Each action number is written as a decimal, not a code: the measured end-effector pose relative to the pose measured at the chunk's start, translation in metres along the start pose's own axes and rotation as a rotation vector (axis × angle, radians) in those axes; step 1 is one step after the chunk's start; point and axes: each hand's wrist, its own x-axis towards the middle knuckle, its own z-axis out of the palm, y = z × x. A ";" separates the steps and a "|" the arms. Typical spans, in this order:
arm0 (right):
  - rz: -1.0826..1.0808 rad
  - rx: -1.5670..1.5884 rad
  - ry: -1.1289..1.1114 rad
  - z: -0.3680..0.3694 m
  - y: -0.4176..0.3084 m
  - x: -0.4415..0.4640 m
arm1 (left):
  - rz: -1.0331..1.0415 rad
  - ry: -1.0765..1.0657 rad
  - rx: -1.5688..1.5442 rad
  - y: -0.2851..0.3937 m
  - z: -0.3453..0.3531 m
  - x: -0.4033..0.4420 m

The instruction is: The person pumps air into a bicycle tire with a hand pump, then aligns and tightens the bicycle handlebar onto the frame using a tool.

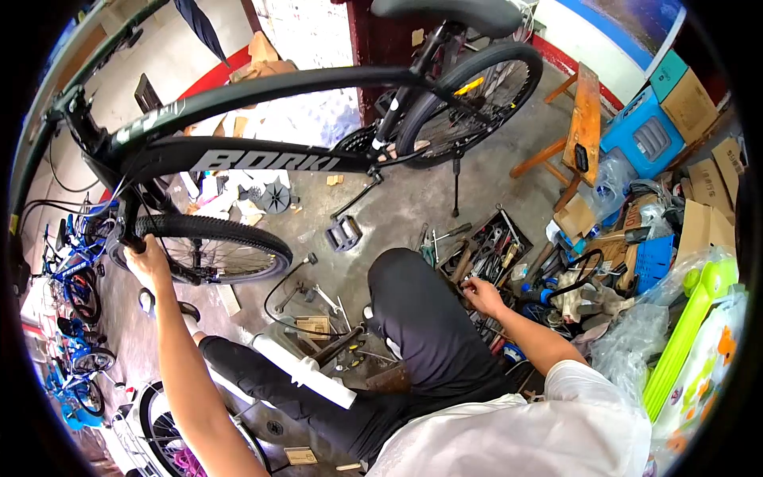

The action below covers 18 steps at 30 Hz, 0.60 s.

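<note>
A black bicycle (262,159) with pale lettering on its frame stands across the upper left of the view. My left hand (149,262) is closed around its front fork, beside the front wheel (230,230). On the right, my right hand (482,296) is over the near edge of a tool tray (513,230) crowded with wrenches, pliers and other hand tools. The fingers of that hand are bent together; what they hold, if anything, is too small to make out. A pedal (343,234) hangs from the bicycle's crank between my hands.
An orange wooden bench (584,119) stands at the upper right, near a blue plastic box (645,131). Cardboard, plastic bags and parts pile up on the right. A floor pump hose (274,298) and loose wrenches (327,300) lie before my knees. Small blue bikes (75,278) line the left.
</note>
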 end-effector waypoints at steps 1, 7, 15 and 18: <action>0.055 0.053 -0.003 -0.010 -0.006 0.000 | -0.063 0.000 0.016 -0.005 -0.003 0.001; -0.338 -0.116 0.322 -0.091 -0.082 0.051 | -0.226 -0.044 0.052 -0.050 -0.024 0.015; -1.346 -0.413 1.117 -0.329 -0.438 0.044 | -0.382 -0.097 0.114 -0.108 -0.052 0.031; -1.462 -0.470 1.171 -0.364 -0.492 0.076 | -0.408 -0.040 0.159 -0.115 -0.050 0.034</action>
